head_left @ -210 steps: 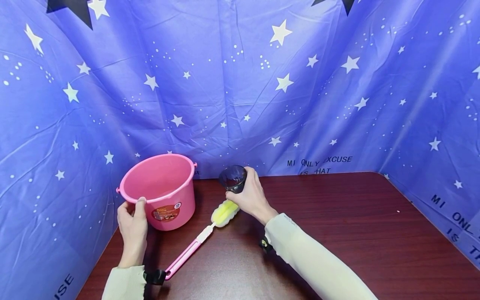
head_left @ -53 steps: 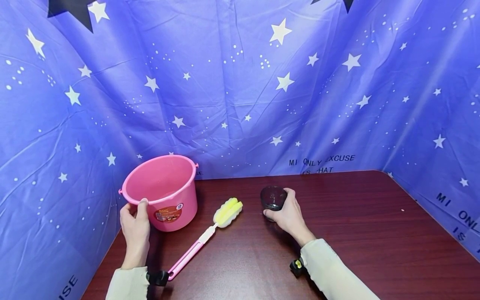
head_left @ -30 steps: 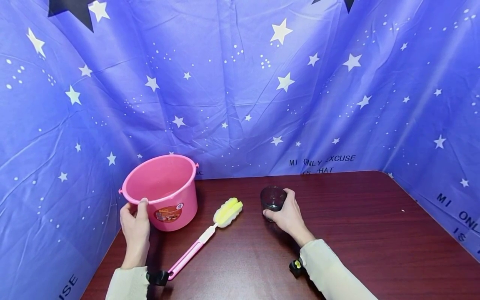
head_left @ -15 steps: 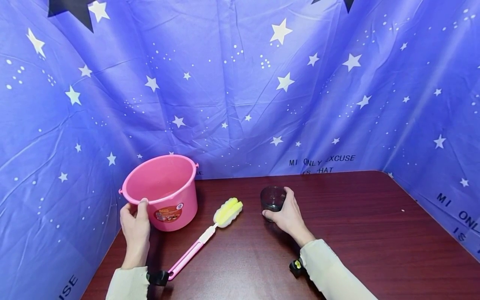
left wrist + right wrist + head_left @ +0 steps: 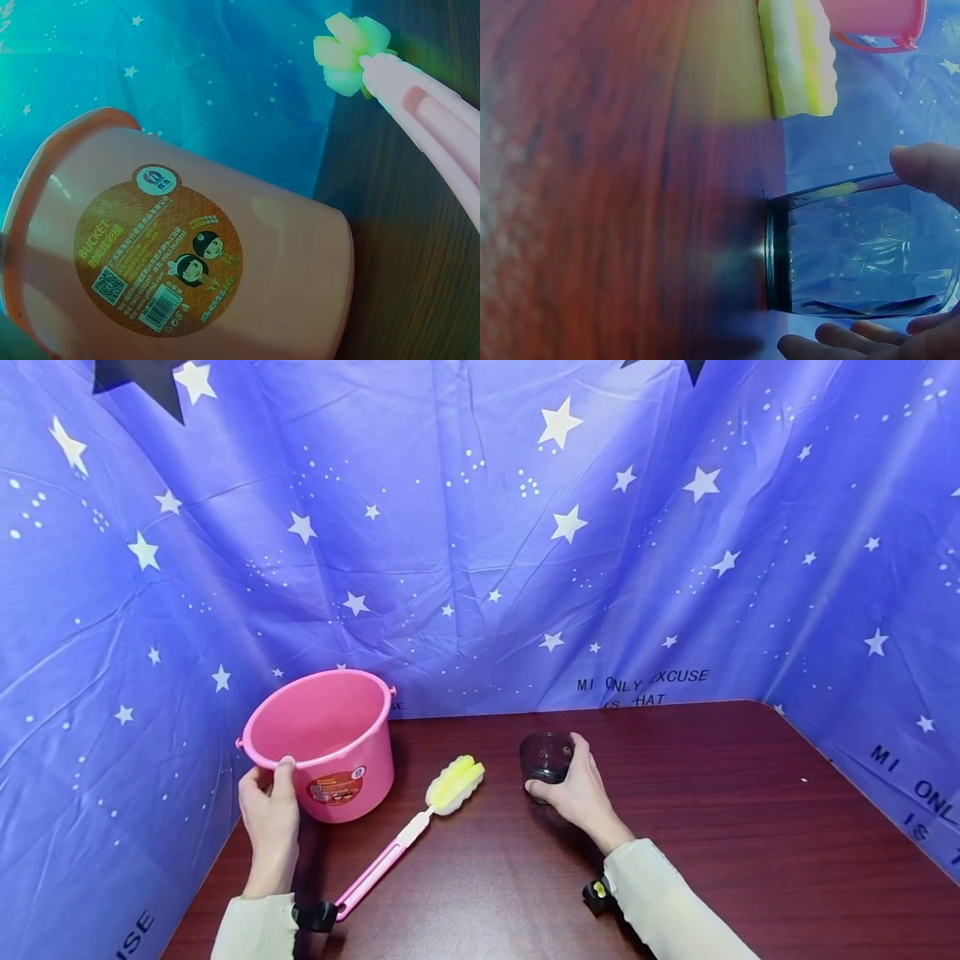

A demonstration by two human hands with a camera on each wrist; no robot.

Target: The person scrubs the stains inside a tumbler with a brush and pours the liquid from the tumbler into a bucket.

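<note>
A pink bucket (image 5: pixel 318 727) with a round label stands at the table's left. My left hand (image 5: pixel 270 827) grips its near rim, thumb on the front, fingers behind and partly hidden. A dark, see-through drinking glass (image 5: pixel 545 757) stands upright on the table to the right. Around it is my right hand (image 5: pixel 581 793), thumb at the near side. In the right wrist view, the thumb overlaps the edge of the glass (image 5: pixel 862 255), while the fingers (image 5: pixel 832 345) lie fairly straight, a gap away from its other side.
Between bucket and glass lies a sponge-headed cup brush (image 5: pixel 412 827), yellow-and-white head away from me and pink handle reaching near the left wrist strap. The dark red wooden table (image 5: pixel 712 827) is bounded by a blue star-patterned curtain (image 5: pixel 480 568).
Since the oldest frame, the right hand has brought the glass rightward, from beyond the brush head, to stand on the table. Its fingers have lately spread slightly. The left hand has stayed on the bucket.
</note>
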